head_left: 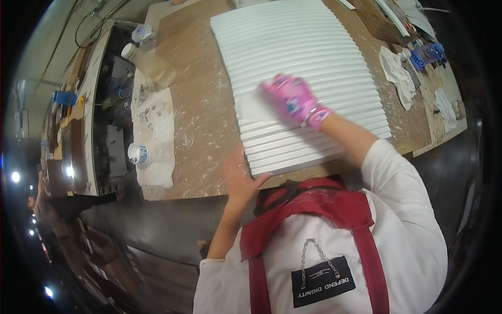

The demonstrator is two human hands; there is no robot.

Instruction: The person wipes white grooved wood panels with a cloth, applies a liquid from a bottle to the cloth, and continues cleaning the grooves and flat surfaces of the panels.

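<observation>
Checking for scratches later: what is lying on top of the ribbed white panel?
On the ribbed white panel rests the gloved right hand, pressing a pale sheet flat. Whatever lies beneath the glove and sheet is covered.

Bright even overhead light on workbench (198, 104); strong fisheye bending, black vignette at rim; slight motion blur.
</observation>
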